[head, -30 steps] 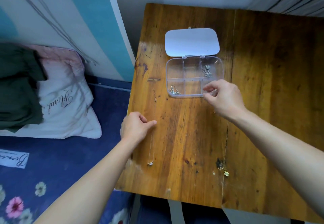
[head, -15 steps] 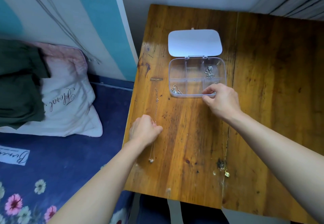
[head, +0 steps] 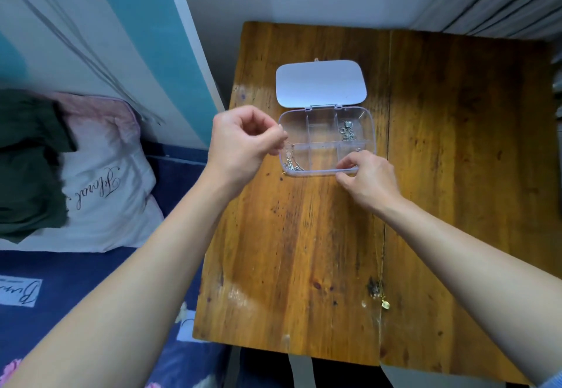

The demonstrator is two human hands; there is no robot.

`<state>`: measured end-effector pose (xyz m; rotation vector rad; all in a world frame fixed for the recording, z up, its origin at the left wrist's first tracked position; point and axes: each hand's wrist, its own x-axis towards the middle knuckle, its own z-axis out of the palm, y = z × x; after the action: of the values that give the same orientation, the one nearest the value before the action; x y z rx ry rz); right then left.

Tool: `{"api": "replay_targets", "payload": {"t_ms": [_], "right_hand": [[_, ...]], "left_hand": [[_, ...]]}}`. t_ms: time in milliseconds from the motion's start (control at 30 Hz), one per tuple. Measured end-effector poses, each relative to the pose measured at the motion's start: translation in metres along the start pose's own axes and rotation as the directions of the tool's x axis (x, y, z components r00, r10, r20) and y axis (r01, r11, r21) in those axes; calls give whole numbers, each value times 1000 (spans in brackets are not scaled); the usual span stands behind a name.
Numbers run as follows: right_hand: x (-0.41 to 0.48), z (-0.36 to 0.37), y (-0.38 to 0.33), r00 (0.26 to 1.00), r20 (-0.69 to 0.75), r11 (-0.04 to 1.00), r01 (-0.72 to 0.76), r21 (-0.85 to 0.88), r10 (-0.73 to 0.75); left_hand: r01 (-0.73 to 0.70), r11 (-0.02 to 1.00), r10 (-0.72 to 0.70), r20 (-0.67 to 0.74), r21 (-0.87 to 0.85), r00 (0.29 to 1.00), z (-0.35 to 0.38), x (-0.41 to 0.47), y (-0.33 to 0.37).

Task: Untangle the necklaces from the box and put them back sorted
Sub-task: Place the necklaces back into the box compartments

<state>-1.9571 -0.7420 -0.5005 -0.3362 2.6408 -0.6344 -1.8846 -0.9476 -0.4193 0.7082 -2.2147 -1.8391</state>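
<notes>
Head view: left hand [head: 243, 144] pinches a thin necklace [head: 288, 156], feeding it into the box [head: 327, 141] at its 8 o'clock compartment. Right hand [head: 368, 179] pinches the near rim at 5 o'clock, likely steadying it. Gold necklace [head: 383, 299] waits on the table [head: 304, 251].

Home bedroom: pillow [head: 100, 181] on floral bedding [head: 76, 281], beside wooden table [head: 304, 251].

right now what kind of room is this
Probably a bedroom: a wooden table stands right beside a bed with a pillow and a floral navy bedsheet.
</notes>
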Motion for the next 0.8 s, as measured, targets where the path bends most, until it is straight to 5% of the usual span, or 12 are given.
{"api": "replay_targets", "payload": {"t_ms": [267,800], "right_hand": [[1,3,4,1000,-4,1000,-6,4,6],[2,3,7,1000,-8,1000,25,3,-25]], "left_hand": [[46,994,-43,33,-99,999,27,42,12],[132,863,-107,-78,488,991,49,58,-49]]}}
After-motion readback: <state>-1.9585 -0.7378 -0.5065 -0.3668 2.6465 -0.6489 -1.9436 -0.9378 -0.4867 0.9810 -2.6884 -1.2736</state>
